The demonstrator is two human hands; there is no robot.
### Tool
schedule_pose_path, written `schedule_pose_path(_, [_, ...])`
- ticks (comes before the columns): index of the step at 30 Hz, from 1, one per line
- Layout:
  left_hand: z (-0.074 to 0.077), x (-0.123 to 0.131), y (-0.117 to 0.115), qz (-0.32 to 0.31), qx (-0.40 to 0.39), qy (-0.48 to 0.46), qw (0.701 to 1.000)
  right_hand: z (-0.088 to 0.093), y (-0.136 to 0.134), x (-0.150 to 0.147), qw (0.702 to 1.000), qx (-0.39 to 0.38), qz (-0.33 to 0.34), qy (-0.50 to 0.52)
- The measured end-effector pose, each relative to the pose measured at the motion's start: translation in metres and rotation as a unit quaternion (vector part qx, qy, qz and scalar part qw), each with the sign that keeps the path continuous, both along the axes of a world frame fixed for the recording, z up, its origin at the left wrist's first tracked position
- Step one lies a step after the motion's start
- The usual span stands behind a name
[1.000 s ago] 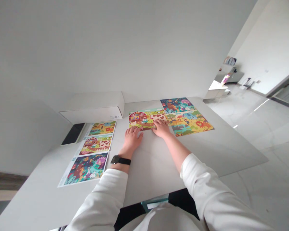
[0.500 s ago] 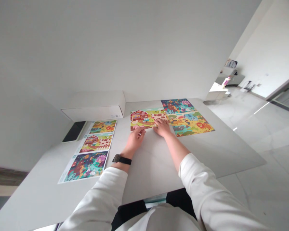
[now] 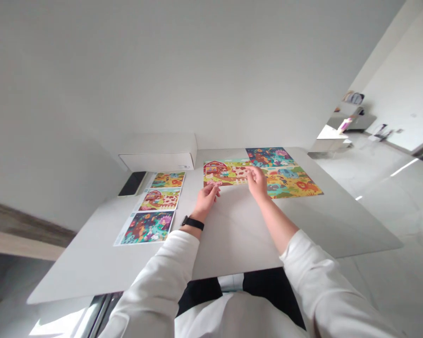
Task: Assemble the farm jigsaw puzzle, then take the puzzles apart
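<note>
A farm puzzle [image 3: 226, 171] with a red barn and a spotted cow lies flat at the far middle of the white table [image 3: 338, 225]. My left hand [image 3: 207, 199] is at its near left corner, fingers curled and pinched on the edge. My right hand [image 3: 258, 180] is at the puzzle's right end, fingers bent and closed over that edge. A black watch [image 3: 192, 223] is on my left wrist. A yellow safari puzzle [image 3: 293, 181] and a dark blue puzzle [image 3: 269, 156] lie just right of the farm puzzle, touching it.
A printed sheet [image 3: 154, 207] with three small pictures lies to the left. Behind it stand a long white box [image 3: 158, 157] against the wall and a black phone [image 3: 131, 183]. The table ends at the right, with open floor beyond.
Both hands lay flat on the farm puzzle's near edge; now their fingers are curled and pinch its left corner and right end. The camera has swung left, so everything sits further right.
</note>
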State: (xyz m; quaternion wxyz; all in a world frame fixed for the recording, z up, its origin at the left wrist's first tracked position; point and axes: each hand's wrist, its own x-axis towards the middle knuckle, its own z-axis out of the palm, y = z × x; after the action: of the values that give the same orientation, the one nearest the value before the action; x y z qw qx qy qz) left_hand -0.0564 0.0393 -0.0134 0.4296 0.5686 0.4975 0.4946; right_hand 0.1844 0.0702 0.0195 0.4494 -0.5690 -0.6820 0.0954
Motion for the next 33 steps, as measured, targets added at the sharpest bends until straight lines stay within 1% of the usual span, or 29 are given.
schedule_pose_path(1, [0.001, 0.0, -0.002, -0.007, 0.01, 0.015, 1.0, 0.001, -0.006, 0.001, 0.999, -0.011, 0.014, 0.043])
schedule_pose_path(3, [0.003, 0.001, -0.007, -0.02, 0.02, 0.034, 0.999, -0.001, -0.018, 0.002, 0.99, -0.052, 0.065, 0.117])
schedule_pose_path(5, [0.006, 0.003, -0.013, -0.042, 0.016, 0.046, 0.998, -0.007, -0.031, 0.003, 0.975, -0.105, 0.119, 0.157])
schedule_pose_path(8, [0.008, 0.007, -0.023, -0.106, -0.008, 0.056, 0.993, -0.022, -0.05, -0.001, 0.955, -0.184, 0.185, 0.144])
schedule_pose_path(11, [0.006, 0.01, -0.03, -0.182, -0.039, 0.068, 0.98, -0.036, -0.061, -0.009, 0.951, -0.209, 0.191, 0.121])
schedule_pose_path(13, [0.005, 0.012, -0.032, -0.201, -0.046, 0.08, 0.975, -0.043, -0.065, -0.014, 0.953, -0.207, 0.19, 0.116])
schedule_pose_path(18, [0.0, 0.015, -0.029, -0.173, -0.056, 0.07, 0.981, -0.048, -0.064, -0.017, 0.948, -0.212, 0.207, 0.117])
schedule_pose_path(26, [-0.004, 0.018, -0.032, -0.145, -0.058, 0.081, 0.984, -0.044, -0.068, -0.017, 0.946, -0.213, 0.212, 0.117])
schedule_pose_path(28, [-0.005, 0.019, -0.032, -0.147, -0.058, 0.087, 0.984, -0.043, -0.07, -0.017, 0.953, -0.194, 0.201, 0.118])
schedule_pose_path(31, [-0.003, 0.02, -0.033, -0.151, -0.058, 0.098, 0.982, -0.043, -0.069, -0.017, 0.965, -0.161, 0.163, 0.13])
schedule_pose_path(33, [-0.001, 0.021, -0.034, -0.148, -0.058, 0.106, 0.982, -0.045, -0.068, -0.017, 0.966, -0.162, 0.14, 0.144])
